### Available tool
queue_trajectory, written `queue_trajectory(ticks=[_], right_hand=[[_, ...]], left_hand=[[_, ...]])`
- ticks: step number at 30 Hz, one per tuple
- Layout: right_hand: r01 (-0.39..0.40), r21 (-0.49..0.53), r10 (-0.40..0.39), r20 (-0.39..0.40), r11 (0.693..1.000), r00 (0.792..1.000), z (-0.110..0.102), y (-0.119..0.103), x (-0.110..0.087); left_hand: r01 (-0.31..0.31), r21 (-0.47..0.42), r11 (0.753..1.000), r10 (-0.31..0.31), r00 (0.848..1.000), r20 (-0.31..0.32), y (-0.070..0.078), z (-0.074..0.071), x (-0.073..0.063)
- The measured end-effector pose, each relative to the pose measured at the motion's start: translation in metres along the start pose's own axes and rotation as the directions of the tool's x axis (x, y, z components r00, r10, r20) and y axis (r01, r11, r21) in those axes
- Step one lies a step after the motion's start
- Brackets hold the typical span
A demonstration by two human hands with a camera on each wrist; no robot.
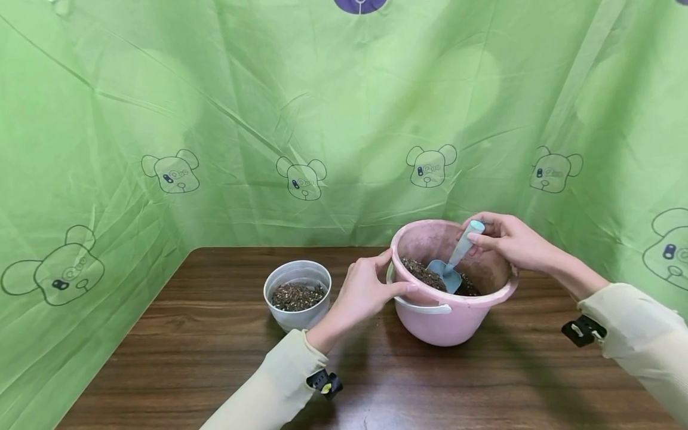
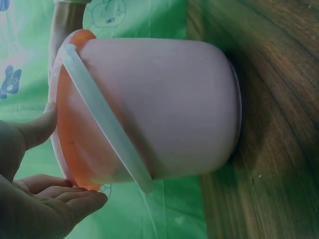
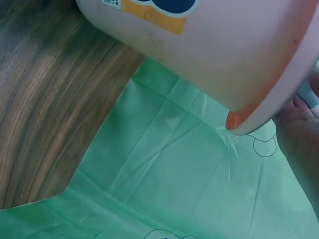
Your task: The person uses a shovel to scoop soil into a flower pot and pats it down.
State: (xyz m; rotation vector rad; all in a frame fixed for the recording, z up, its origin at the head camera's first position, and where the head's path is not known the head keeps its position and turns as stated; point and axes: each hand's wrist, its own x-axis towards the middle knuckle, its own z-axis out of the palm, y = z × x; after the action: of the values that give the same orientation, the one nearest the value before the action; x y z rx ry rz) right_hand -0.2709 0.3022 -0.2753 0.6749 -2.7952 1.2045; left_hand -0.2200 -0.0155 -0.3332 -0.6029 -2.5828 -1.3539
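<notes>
In the head view a pink bucket (image 1: 443, 319) with dark soil (image 1: 421, 275) inside stands on the table. My right hand (image 1: 502, 239) grips the pale handle of a small blue garden trowel (image 1: 448, 272) over the bucket. The trowel's blade rests at the soil, its tip hidden. My left hand (image 1: 368, 286) touches the bucket's left rim, thumb along the near side and fingers farther round. The left wrist view shows that hand's thumb and fairly straight fingers (image 2: 75, 204) at the rim, beside the white bucket handle (image 2: 107, 124).
A pale grey pot (image 1: 298, 319) holding soil stands left of the bucket, close to my left forearm. The brown wooden table (image 1: 188, 358) ends at a green curtain (image 1: 344, 119) with mouse-head drawings behind and on both sides.
</notes>
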Motion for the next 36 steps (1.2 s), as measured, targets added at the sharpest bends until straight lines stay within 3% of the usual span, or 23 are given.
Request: queue_trajectory(ticks=[24,36], right_hand=[[-0.051,0.187,0.047,0.024,0.981,0.999,0.002,-0.014,-0.010],[-0.068,0.361,0.056,0.045,0.930,0.997,0.000,-0.006,-0.013]], left_hand=[[0.019,-0.012,1.000,-0.019,1.000,-0.002,0.002,-0.001,-0.002],[0.015,-0.012,1.000,-0.015,1.000,0.002,0.004,-0.001,-0.002]])
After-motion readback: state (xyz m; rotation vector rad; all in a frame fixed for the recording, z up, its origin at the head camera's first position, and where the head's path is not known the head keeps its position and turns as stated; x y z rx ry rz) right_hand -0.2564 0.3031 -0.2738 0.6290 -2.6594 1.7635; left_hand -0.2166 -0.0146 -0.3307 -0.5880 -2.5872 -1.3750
